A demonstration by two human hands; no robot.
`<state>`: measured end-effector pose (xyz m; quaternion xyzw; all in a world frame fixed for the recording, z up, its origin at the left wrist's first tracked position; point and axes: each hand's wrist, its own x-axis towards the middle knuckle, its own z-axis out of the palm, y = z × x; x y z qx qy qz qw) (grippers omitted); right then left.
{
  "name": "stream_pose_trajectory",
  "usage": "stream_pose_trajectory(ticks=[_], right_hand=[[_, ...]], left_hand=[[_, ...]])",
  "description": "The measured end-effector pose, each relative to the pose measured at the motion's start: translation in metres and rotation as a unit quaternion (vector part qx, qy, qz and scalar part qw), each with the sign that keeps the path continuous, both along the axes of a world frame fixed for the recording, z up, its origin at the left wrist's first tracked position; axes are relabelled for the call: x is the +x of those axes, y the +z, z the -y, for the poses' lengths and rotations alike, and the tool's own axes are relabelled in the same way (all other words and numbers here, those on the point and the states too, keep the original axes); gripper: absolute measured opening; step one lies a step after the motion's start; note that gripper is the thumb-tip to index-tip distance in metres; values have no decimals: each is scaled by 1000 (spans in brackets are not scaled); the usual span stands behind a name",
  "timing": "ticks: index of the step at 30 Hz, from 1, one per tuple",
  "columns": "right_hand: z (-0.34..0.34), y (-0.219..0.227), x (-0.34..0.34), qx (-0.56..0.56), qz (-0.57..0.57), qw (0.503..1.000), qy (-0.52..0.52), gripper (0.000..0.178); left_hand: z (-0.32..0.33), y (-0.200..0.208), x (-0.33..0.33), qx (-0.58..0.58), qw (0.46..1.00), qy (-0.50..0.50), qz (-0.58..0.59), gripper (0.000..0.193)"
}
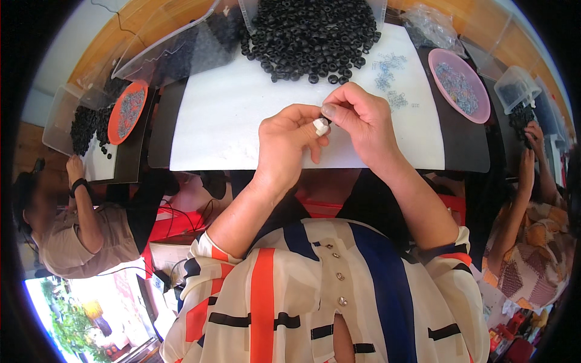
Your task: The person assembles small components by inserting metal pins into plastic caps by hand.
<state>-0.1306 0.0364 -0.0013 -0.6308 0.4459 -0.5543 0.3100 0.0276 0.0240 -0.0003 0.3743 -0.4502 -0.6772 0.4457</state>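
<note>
My left hand [283,142] and my right hand [366,124] meet over the near part of a white sheet [221,115]. White wrapping covers the tip of my left thumb. Between the fingertips of both hands sits a small black part [326,118], mostly hidden; both hands are pinched closed on it. Whether the right fingertips also hold something smaller, I cannot make out. Just beyond my hands lies a large heap of black ring-like parts [311,39]. To its right, small metal springs or clips [390,69] are scattered on the sheet.
A pink bowl [482,115] of small metal pieces stands at right, an orange bowl [113,130] at left. Clear plastic bins [136,57] and a plastic bag [433,27] line the back. Co-workers [91,227] [532,242] sit on both sides. The dark table edge [466,160] runs nearest me.
</note>
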Motion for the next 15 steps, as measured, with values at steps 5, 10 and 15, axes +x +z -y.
stream_pose_trajectory(ticks=[5, 10, 15], right_hand=[[-4, -3, -1, -3, -22, 1000, -8, 10], [-6, -2, -5, -35, -57, 997, -23, 10], [-8, -6, -5, -51, -133, 989, -28, 6]], left_hand=[[-1, -6, 2, 2, 1000, -8, -6, 16], [-2, -4, 1, 4, 1000, -18, -8, 15], [-4, -5, 1, -6, 1000, 3, -4, 13]])
